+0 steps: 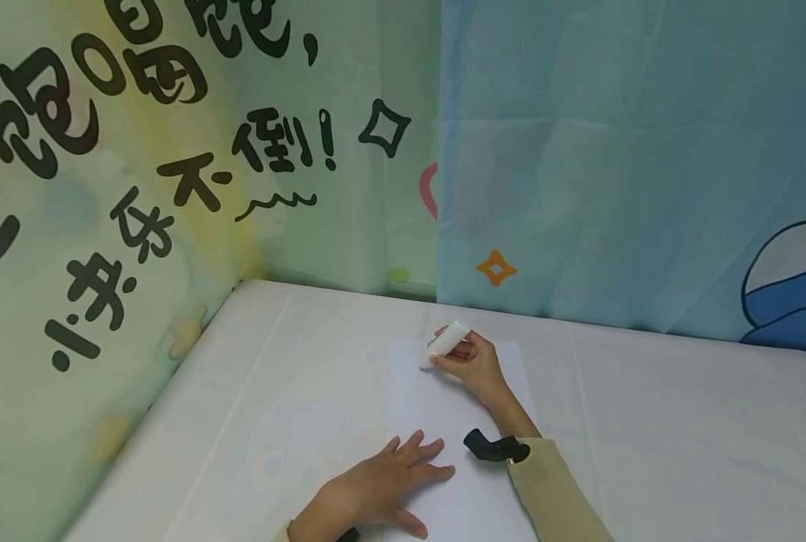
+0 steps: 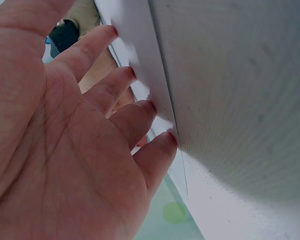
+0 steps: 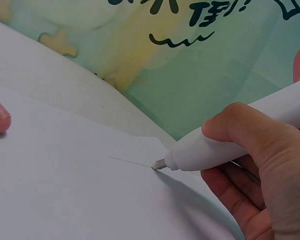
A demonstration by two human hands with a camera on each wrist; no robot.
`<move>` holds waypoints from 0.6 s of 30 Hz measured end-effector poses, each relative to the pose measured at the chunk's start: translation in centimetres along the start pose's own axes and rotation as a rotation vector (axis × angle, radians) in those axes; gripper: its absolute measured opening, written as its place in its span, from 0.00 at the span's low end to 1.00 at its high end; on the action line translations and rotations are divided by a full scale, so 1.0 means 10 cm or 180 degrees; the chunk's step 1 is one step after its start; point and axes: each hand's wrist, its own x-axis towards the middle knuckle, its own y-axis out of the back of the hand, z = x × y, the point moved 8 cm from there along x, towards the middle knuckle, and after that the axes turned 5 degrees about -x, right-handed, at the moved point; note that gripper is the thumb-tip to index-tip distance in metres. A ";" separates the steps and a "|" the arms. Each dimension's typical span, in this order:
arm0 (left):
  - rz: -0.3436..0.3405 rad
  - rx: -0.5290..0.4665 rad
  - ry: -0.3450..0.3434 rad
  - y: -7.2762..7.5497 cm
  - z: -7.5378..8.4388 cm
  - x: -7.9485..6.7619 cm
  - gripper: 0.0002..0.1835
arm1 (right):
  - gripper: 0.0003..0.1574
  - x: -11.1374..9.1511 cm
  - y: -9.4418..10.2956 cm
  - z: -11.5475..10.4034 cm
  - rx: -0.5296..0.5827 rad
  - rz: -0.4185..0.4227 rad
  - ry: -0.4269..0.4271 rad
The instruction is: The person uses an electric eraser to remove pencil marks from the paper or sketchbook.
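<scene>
My right hand (image 1: 479, 370) pinches a thick white pen (image 1: 448, 339) between thumb and fingers, near the far end of a white sheet of paper (image 1: 412, 406). In the right wrist view the pen slants, and its metal tip (image 3: 159, 164) is right at the paper. A thin faint line (image 3: 127, 160) runs up to that tip. Lower on the sheet, my left hand (image 1: 389, 482) lies palm down with its fingers spread. The left wrist view shows those fingertips (image 2: 166, 142) at the paper along its edge.
The sheet lies on a white-covered table (image 1: 294, 361). Behind and to the left hangs a green printed cloth (image 1: 348, 241) with black lettering; a blue cloth (image 1: 612, 188) hangs at the back right. A black strap piece (image 1: 494, 448) sticks out at the right sleeve (image 1: 555, 489).
</scene>
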 end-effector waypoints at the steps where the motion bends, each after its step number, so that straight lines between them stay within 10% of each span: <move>1: 0.0000 -0.0001 0.0002 0.00 0.00 0.00 0.42 | 0.28 0.00 0.00 0.00 -0.0001 -0.0004 -0.0001; 18: 0.0008 0.0054 -0.0030 0.02 0.02 -0.01 0.42 | 0.27 0.01 0.00 0.01 -0.0015 -0.0028 0.0023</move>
